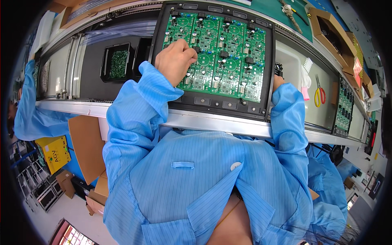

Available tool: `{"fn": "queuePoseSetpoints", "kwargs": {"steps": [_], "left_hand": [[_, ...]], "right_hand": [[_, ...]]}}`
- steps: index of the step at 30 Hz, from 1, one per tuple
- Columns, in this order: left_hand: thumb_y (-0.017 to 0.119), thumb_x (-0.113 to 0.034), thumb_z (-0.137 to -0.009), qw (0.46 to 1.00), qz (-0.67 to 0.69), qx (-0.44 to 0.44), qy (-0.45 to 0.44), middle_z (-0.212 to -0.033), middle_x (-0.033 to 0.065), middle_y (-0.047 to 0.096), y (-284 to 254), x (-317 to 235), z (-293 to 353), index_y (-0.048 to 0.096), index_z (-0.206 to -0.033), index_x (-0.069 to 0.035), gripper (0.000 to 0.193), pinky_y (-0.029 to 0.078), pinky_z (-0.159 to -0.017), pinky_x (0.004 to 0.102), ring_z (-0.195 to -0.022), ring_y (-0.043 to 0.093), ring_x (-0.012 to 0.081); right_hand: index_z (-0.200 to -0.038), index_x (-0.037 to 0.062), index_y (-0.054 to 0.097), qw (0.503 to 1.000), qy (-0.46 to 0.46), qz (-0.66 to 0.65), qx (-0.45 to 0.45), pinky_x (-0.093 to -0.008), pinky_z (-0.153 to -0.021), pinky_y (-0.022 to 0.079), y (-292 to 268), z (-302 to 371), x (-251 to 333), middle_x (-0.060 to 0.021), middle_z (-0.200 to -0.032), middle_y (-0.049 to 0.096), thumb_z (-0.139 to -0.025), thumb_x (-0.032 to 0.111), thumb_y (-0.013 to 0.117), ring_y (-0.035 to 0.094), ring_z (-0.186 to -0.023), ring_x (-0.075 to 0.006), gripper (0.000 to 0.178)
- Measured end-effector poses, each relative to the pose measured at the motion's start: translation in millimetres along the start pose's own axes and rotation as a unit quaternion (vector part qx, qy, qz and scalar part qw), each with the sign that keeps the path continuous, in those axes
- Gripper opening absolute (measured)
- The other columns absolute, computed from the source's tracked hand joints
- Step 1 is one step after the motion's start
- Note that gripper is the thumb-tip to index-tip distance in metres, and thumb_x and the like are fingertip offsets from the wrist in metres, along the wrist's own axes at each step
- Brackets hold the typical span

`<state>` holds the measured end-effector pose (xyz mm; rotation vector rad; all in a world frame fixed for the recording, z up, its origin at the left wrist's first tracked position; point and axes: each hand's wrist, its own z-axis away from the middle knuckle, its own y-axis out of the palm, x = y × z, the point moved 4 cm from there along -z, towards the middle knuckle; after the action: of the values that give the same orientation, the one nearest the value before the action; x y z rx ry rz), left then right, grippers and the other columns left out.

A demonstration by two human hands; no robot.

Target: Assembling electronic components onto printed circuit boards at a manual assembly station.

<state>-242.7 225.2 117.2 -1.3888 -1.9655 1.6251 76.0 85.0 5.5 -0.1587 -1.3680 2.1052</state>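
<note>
A panel of green circuit boards (234,75) lies in a black frame carrier (220,102) in front of me. Over its left part my left hand (176,61) bends down, the fingertips pinched together against the boards. Whatever they may hold is too hidden to make out. Small black box-shaped components (224,54) stand on several of the boards. My right hand (278,83) is just past the carrier's right edge, at a white bin (290,61) beside some black components (278,68). Its fingers are mostly hidden.
Left of the carrier is a black box (109,75) of small green parts. Scissors (321,94) with red and yellow handles lie right of the bin, and another board carrier (344,108) stands farther right. Another person's blue sleeve (30,102) reaches in at far left.
</note>
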Motion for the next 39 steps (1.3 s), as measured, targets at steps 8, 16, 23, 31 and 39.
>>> {"fn": "queuePoseSetpoints", "kwargs": {"steps": [8, 16, 23, 31, 39], "left_hand": [[0.061, -0.007, -0.066, 0.985, -0.144, -0.016, 0.089, -0.075, 0.0027, 0.046, 3.2, -16.0, -6.4, 0.057, -0.065, -0.009, 0.005, 0.043, -0.059, 0.0305, -0.066, 0.050, 0.0183], [0.057, -0.010, -0.069, 0.970, -0.191, -0.003, 0.148, -0.075, 0.0019, 0.045, 4.7, -28.6, -12.7, 0.055, -0.067, -0.010, 0.002, 0.041, -0.060, 0.0305, -0.065, 0.049, 0.0186], [0.060, -0.009, -0.069, 0.973, -0.172, 0.029, 0.153, -0.074, 0.0025, 0.048, -2.3, -16.9, -8.3, 0.062, -0.078, -0.008, 0.009, 0.040, -0.057, 0.0275, -0.063, 0.049, 0.0167], [0.065, -0.010, -0.076, 0.962, 0.221, -0.070, -0.143, -0.071, 0.0032, 0.055, -50.2, 81.3, 9.0, 0.067, -0.093, -0.008, 0.017, 0.042, -0.055, 0.0288, -0.056, 0.049, 0.0174], [0.066, -0.015, -0.074, 0.918, -0.072, 0.118, -0.372, -0.086, 0.0121, 0.064, -38.0, 277.8, 121.1, 0.066, -0.091, -0.007, 0.019, 0.049, -0.070, 0.0361, -0.077, 0.062, 0.0296]], "right_hand": [[-0.098, -0.0002, 0.063, 0.997, -0.063, -0.006, -0.044, -0.0367, -0.067, 0.050, -21.2, 6.7, -6.7, -0.0164, -0.089, 0.065, -0.079, 0.020, 0.060, 0.064, -0.079, -0.0286, 0.028], [-0.101, -0.0011, 0.060, 0.887, -0.097, -0.418, -0.168, -0.0240, -0.066, 0.050, -53.2, 29.4, -15.2, -0.0107, -0.088, 0.064, -0.080, 0.001, 0.058, 0.063, -0.075, -0.0170, 0.021], [-0.105, -0.0028, 0.057, 0.811, -0.148, -0.541, -0.167, -0.0223, -0.071, 0.050, -84.4, 69.7, 35.0, -0.0113, -0.092, 0.063, -0.084, -0.002, 0.055, 0.062, -0.078, -0.0169, 0.021], [-0.102, -0.0032, 0.057, 0.761, -0.216, -0.611, -0.008, -0.0229, -0.074, 0.051, -89.1, 83.9, 77.8, -0.0120, -0.094, 0.062, -0.082, -0.001, 0.058, 0.062, -0.080, -0.0158, 0.020], [-0.098, -0.0032, 0.059, 0.795, -0.245, -0.549, 0.079, -0.0228, -0.076, 0.051, -89.8, 80.7, 135.3, -0.0108, -0.092, 0.062, -0.081, -0.003, 0.058, 0.061, -0.080, -0.0154, 0.017]]}}
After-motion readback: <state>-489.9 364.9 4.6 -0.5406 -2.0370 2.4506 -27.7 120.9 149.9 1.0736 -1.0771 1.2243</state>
